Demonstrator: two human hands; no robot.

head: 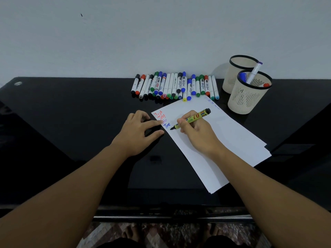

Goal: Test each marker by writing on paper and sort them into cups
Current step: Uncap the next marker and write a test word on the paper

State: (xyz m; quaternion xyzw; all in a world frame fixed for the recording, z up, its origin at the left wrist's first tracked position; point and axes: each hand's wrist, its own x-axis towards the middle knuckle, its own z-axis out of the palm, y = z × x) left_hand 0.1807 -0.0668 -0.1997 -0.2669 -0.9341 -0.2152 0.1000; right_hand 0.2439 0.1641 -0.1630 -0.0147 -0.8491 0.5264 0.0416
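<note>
Markers [174, 85] are lying in a long row against the wall, well beyond both hands, their caps in black, red, green, blue and yellow. One yellow-green marker [190, 120] is sitting uncapped in the right hand [198, 135], pinched between thumb and curled fingers, its black tip pointing down and left and touching the white paper [223, 136]. That hand's heel is resting on the sheet. Just left of the tip, the word "Test" is showing several times in red and blue. The left hand [136, 133] is lying on the black table [62, 122] beside the sheet's left edge, fingers spread and loosely bent, with two fingertips [158, 123] pressing on the paper's edge next to the writing. A small dark object is sitting under its curled inner fingers; what it is cannot be told. Beyond the right hand and further right, two cream slotted cups are standing close together near the wall. The nearer cup [247, 101] is holding a white marker with a purple end, a blue one and a red cap. The farther cup [234, 68] is partly hidden behind it.
</note>
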